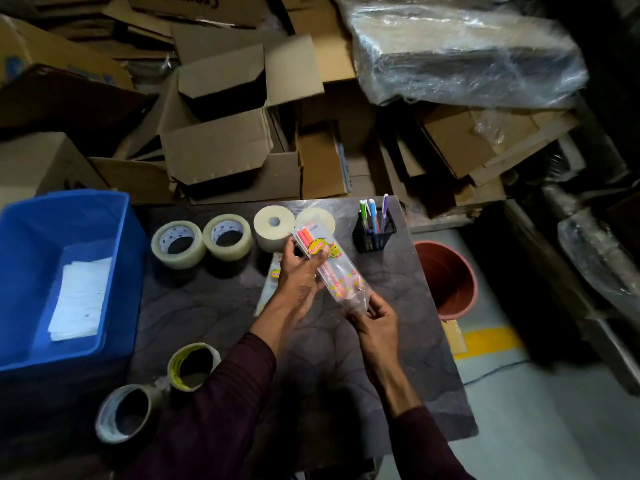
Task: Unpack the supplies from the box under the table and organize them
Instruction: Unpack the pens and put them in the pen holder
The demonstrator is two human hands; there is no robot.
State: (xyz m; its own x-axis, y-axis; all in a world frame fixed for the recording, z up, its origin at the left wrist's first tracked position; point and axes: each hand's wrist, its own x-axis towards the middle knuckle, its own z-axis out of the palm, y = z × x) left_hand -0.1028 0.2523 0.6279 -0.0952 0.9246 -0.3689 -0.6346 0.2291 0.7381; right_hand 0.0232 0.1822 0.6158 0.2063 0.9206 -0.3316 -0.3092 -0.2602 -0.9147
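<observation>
Left hand (pixel 298 271) and right hand (pixel 375 318) grasp opposite ends of one clear plastic pack of orange markers (pixel 327 268) above the dark counter (pixel 214 306), with two clear tape rolls (pixel 202 239) to their left.

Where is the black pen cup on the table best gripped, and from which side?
Probably by the outer walls of the pen cup, low down, coming from its right side. Pens stick up out of the top, so a hand from above would hit them. The packet of markers and both hands crowd its left, while the right side looks open to the table edge.
</observation>
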